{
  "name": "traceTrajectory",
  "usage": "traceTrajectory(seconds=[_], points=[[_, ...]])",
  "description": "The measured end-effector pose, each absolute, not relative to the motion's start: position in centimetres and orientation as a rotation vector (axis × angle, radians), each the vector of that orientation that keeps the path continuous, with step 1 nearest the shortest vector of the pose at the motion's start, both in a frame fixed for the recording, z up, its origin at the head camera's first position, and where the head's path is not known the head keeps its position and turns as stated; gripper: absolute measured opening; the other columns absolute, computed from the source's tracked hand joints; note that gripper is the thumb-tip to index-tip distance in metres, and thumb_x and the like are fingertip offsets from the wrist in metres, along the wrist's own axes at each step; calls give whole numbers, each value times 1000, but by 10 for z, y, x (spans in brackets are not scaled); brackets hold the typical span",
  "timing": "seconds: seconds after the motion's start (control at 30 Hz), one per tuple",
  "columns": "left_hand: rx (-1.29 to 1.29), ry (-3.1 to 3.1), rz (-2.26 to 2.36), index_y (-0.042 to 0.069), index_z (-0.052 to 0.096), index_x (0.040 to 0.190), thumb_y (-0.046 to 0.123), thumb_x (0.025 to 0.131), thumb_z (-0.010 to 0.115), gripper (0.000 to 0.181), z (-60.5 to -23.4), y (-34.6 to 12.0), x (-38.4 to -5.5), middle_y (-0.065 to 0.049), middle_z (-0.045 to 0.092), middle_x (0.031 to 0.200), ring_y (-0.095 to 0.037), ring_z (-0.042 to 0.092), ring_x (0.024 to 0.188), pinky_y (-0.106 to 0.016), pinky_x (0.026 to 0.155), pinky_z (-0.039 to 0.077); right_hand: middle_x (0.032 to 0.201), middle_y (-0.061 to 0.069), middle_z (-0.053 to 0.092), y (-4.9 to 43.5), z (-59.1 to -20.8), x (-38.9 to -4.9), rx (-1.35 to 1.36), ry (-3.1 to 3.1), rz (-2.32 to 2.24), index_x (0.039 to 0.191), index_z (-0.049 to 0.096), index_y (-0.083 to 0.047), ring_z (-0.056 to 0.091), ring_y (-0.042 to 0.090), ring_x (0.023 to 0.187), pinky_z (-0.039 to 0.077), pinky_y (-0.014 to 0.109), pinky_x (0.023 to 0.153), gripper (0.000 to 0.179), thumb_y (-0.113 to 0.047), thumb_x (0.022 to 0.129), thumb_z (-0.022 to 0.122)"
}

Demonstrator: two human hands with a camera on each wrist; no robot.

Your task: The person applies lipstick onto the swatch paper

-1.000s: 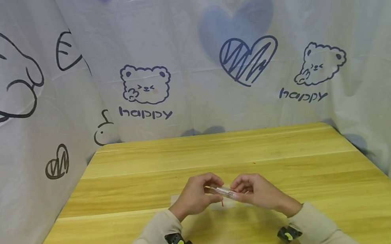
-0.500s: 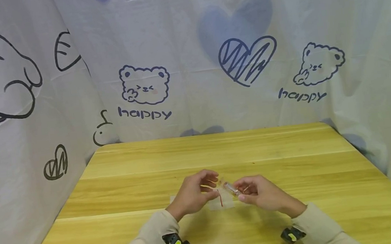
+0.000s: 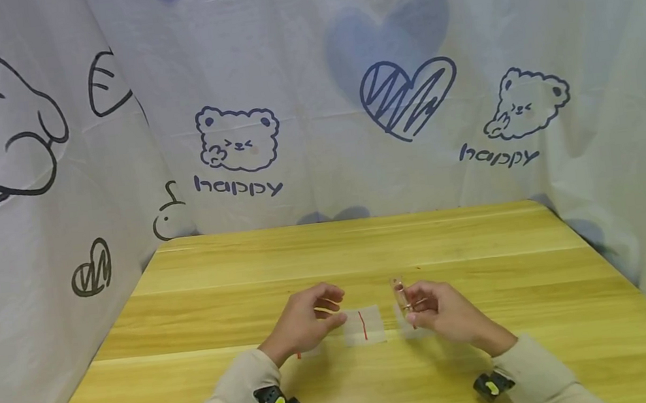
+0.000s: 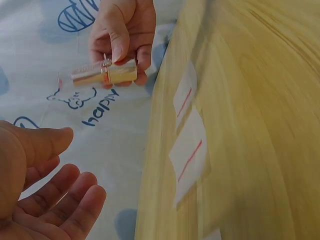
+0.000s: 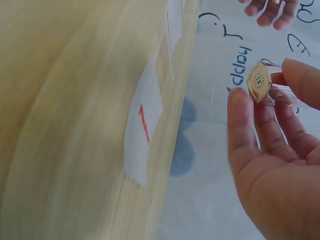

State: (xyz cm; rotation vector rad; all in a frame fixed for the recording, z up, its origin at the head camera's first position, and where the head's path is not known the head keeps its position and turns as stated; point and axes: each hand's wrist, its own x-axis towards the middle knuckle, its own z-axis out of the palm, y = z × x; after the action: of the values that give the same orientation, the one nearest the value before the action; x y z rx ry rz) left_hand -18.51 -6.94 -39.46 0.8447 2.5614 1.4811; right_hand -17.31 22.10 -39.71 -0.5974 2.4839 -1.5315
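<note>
A lipstick (image 3: 401, 295) with a clear case and a gold-coloured tube is pinched between the thumb and fingers of my right hand (image 3: 450, 316), above the table. Its gold base (image 5: 259, 82) faces the right wrist camera, while the left wrist view shows the lipstick (image 4: 92, 74) from the side. My left hand (image 3: 303, 322) holds nothing; its fingers are loosely bent and apart from the thumb. Between the hands lies a white paper square (image 3: 375, 327) with a red line on it. My right hand partly covers another marked paper (image 5: 142, 125).
A third paper piece (image 3: 310, 352) with a red mark shows partly beneath the left hand. All the papers lie on a wooden table (image 3: 217, 265). White cloth (image 3: 311, 84) with printed hearts and bears hangs behind and at the sides.
The hands have drawn apart. My left hand has let go of the lipstick's end and moved left; the right hand has carried the lipstick right and tipped it more upright. The middle paper is now uncovered.
</note>
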Motion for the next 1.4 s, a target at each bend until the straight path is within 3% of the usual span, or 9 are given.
traceTrajectory(seconds=[0.4, 0.57, 0.67, 0.8, 1.0, 1.13, 1.27, 1.4], points=[[781, 2610, 1460, 4, 62, 117, 7, 92, 66, 25, -400, -85, -187, -12, 64, 113, -26, 63, 101, -39, 86, 53, 105, 7, 64, 235, -400, -175, -493, 2644, -1456, 121, 59, 2, 60, 23, 97, 52, 36, 81, 33, -11, 92, 68], [741, 2628, 1440, 4, 62, 118, 4, 92, 64, 25, -401, -90, -187, -14, 63, 114, -26, 63, 101, -39, 87, 53, 110, 10, 63, 243, -402, -177, -455, 2686, -1433, 111, 61, 0, 60, 21, 96, 52, 35, 81, 25, -12, 91, 69], [718, 2633, 1432, 3, 61, 118, 3, 92, 64, 26, -402, -95, -186, -15, 62, 115, -28, 62, 102, -41, 88, 52, 112, 12, 62, 247, -404, -179, -431, 2711, -1422, 115, 61, 3, 60, 20, 95, 52, 33, 81, 30, -11, 90, 70], [684, 2654, 1411, 2, 61, 119, 0, 91, 62, 28, -404, -104, -185, -16, 62, 117, -31, 62, 104, -44, 88, 52, 104, 9, 63, 253, -406, -179, -394, 2742, -1389, 131, 53, 9, 61, 21, 93, 52, 33, 81, 49, -9, 89, 71], [613, 2686, 1342, -2, 57, 122, -3, 89, 61, 33, -409, -119, -184, -19, 60, 119, -34, 61, 105, -45, 89, 51, 101, 8, 64, 263, -407, -178, -344, 2783, -1338, 134, 46, 14, 63, 25, 95, 53, 38, 83, 56, -6, 88, 71], [579, 2681, 1306, -3, 54, 126, -3, 90, 61, 37, -411, -125, -183, -21, 59, 121, -35, 61, 105, -45, 89, 51, 105, 13, 66, 270, -407, -178, -329, 2816, -1308, 127, 53, 13, 64, 27, 94, 54, 39, 82, 47, -4, 87, 71], [564, 2673, 1275, -4, 52, 127, -5, 88, 60, 40, -414, -130, -182, -23, 58, 122, -37, 61, 106, -46, 89, 51, 111, 19, 64, 275, -408, -177, -294, 2850, -1245, 107, 63, 4, 64, 29, 94, 54, 42, 81, 24, -5, 86, 72], [543, 2668, 1237, -3, 51, 128, -7, 86, 63, 44, -416, -133, -182, -24, 58, 122, -39, 61, 106, -47, 88, 51, 101, 13, 65, 278, -409, -177, -267, 2866, -1191, 106, 62, 5, 64, 28, 90, 54, 42, 77, 26, -5, 85, 74]])
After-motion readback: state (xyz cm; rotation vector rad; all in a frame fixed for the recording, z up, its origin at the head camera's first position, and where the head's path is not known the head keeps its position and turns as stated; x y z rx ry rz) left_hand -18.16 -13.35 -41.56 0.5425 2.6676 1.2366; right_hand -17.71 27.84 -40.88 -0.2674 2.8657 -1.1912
